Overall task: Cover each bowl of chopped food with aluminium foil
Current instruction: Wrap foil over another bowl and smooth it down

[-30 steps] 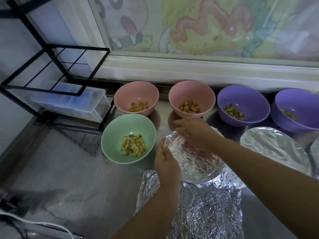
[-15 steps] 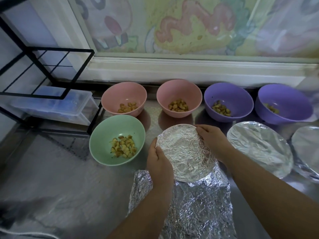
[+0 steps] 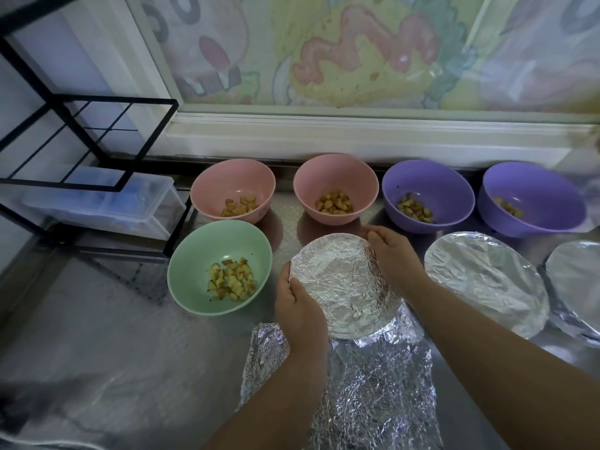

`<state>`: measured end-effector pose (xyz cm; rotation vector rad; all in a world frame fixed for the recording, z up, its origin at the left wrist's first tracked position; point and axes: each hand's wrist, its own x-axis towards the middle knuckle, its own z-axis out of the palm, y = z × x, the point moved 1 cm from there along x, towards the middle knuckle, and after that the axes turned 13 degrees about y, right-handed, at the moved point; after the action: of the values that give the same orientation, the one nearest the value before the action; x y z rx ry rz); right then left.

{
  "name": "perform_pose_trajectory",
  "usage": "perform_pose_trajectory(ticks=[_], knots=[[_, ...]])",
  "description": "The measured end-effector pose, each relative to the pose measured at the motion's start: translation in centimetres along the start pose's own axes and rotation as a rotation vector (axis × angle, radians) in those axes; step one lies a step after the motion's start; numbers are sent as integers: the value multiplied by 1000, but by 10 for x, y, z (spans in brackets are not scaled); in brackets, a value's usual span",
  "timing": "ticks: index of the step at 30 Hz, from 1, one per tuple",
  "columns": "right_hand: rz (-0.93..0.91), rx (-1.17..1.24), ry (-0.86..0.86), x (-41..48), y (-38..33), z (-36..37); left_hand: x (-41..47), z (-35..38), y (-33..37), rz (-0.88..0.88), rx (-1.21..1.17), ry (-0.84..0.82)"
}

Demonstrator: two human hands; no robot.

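Head view: crinkled foil-covered bowl (image 3: 341, 287)

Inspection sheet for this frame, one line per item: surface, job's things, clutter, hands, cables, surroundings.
Surface: metal counter, dull sheen.
Job's things: green bowl, pink bowls and purple bowls stand uncovered, each with chopped food; foil-covered bowl is in the hands, loose foil trailing toward the person; two more covered bowls on its right.
Clutter: black wire rack at the left, clear plastic box under it.
Hands: left hand and right hand grip opposite sides of the foil-covered bowl's rim.
Cables: nothing seen.
Surroundings: cartoon picture above a white ledge.
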<state>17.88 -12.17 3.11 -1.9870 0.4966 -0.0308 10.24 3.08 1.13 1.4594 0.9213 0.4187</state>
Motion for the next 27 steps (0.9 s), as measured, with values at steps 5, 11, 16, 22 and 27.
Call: perform_pose_trajectory(ticks=[5, 11, 16, 22, 27], knots=[[-38, -4, 216, -62, 8, -5, -6, 3, 0, 2, -10, 54], [245, 397, 319, -81, 35, 15, -5, 4, -3, 1, 1, 64], [370, 545, 329, -78, 41, 23, -5, 4, -1, 4, 28, 80], [366, 524, 339, -76, 45, 27, -7, 4, 0, -2, 6, 72], [189, 68, 35, -79, 32, -6, 11, 1, 10, 109, 145, -152]])
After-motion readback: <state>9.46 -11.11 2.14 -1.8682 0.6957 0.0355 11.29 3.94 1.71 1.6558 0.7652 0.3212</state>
